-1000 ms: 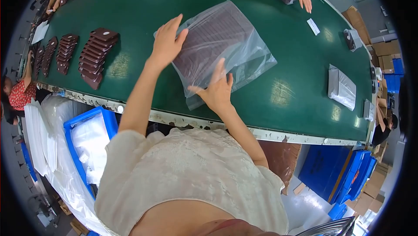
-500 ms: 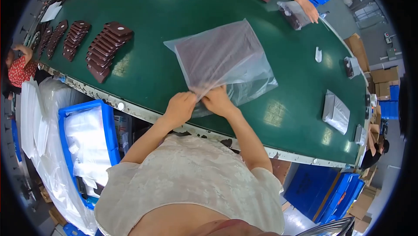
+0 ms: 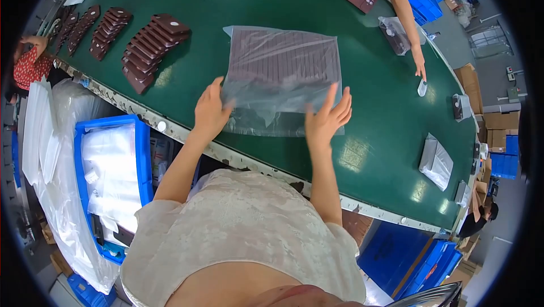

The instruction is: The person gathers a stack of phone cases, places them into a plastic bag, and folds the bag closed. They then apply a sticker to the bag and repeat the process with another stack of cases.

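A brown ribbed item in a clear plastic bag [image 3: 283,63] lies flat on the green table [image 3: 255,157], its loose bag end toward me. My left hand [image 3: 212,110] is at the bag's lower left corner, fingers apart and holding nothing. At the right edge, my right hand [image 3: 327,117] has its fingers spread, with the fingertips over or against the plastic. Whether either hand presses on the bag is hard to tell.
Fanned stacks of brown pieces [image 3: 154,46] lie at the left. A blue crate [image 3: 146,160] of clear bags stands below the table edge. A wrapped package [image 3: 435,162] lies at the right. A co-worker's hand [image 3: 418,62] touches a small clear object [image 3: 422,88].
Both my hands have let go of the plastic and moved apart. The bag has turned to lie squarely before me. The co-worker's hand has moved from a wrapped item to the small clear object.
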Available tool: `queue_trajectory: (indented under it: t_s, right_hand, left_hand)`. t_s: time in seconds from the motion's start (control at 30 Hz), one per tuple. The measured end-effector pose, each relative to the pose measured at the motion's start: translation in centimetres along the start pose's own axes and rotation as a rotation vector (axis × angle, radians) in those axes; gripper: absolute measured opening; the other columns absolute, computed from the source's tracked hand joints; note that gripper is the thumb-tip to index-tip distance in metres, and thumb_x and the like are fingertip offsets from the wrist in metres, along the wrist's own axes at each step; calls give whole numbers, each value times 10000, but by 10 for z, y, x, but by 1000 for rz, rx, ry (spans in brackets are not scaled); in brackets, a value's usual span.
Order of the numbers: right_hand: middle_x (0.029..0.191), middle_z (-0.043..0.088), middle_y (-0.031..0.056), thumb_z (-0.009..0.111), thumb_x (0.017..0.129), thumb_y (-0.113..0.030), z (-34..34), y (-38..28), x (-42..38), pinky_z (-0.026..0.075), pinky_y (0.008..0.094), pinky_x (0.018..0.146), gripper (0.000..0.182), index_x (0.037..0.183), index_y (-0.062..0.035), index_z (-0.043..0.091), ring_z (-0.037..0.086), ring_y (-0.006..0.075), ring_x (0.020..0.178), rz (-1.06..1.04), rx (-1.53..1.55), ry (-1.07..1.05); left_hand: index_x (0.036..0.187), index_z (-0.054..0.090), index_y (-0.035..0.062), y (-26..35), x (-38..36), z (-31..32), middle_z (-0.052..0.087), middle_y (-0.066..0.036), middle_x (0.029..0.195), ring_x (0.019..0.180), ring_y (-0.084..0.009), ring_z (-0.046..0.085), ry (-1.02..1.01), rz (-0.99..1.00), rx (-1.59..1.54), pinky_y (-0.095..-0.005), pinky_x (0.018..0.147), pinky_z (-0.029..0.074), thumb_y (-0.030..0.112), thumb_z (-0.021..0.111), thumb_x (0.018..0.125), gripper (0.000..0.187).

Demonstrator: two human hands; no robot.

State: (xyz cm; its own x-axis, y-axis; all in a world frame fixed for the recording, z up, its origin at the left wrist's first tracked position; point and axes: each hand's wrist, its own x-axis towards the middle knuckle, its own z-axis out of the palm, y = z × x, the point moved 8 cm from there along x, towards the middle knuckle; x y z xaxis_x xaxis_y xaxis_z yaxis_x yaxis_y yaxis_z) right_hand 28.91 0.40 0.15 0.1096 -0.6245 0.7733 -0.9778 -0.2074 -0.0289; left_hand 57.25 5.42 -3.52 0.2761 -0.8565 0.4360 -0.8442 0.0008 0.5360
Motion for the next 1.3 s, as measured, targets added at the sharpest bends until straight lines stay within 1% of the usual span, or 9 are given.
queue_trajectory:
  t_s: [0.07,0.13,0.3,0.57,0.67,0.8,0.97,1.2,1.3]
  right_hand:
    - [1014,705,106,640,919,-104,62,56,-14,512,426,850,334,1252,-112,617,678,347,909,302,174,-368]
    - [1018,705,128,607,941,-98,60,79,15,526,424,799,268,1206,-103,641,680,356,895,227,252,-270]
    - [909,693,196,561,969,-87,-6,65,147,528,447,710,142,1030,-65,687,678,387,843,91,455,-8]
    - [857,690,191,575,979,-139,62,63,114,520,427,663,134,996,-73,690,681,382,777,-163,393,-655]
    - [831,683,183,586,969,-131,27,65,147,518,407,656,120,985,-70,689,677,369,756,-93,443,-491]
    - [783,662,162,593,948,-96,-46,53,170,514,383,639,96,975,-50,674,657,350,708,36,496,-205]
    - [835,648,120,630,916,-58,-19,65,75,495,367,654,70,978,-52,662,639,316,747,-12,498,-160]
    - [914,651,124,696,839,-2,3,1,-46,479,425,777,105,923,-46,652,623,324,876,52,768,-405]
    - [901,650,129,708,844,-21,22,-39,-68,494,402,739,96,918,-29,648,630,314,850,40,914,-475]
  left_hand:
    - [1212,562,66,-15,6,20,661,-159,934,902,-368,643,-193,-200,-50,-431,775,497,105,549,972,243]
    - [1269,548,68,-20,33,28,675,-159,953,915,-365,649,-266,-282,-84,-414,792,504,108,543,982,290]
    - [1224,616,62,50,142,-71,636,-150,796,664,-235,636,141,227,-358,-391,648,518,105,499,1003,254]
    - [1216,648,46,12,134,-43,488,18,640,520,-66,442,-664,-181,-431,-253,482,401,167,469,1022,290]
    - [1224,646,43,5,125,-30,465,51,624,515,-47,429,-794,-197,-407,-236,465,386,175,464,1027,299]
    - [1259,637,47,47,148,-88,465,52,615,509,-43,436,-465,-88,-470,-239,470,414,168,452,1029,319]
    - [1374,578,97,33,77,-76,651,-109,742,660,-192,608,-379,165,-310,-331,692,531,148,490,1021,367]
    - [1393,563,105,6,-20,-3,653,-85,855,663,-123,559,-1035,-99,-343,-281,632,487,139,508,1018,381]
    - [1297,609,75,12,59,-15,615,-99,806,707,-192,590,-663,-42,-278,-324,675,505,192,548,1016,310]
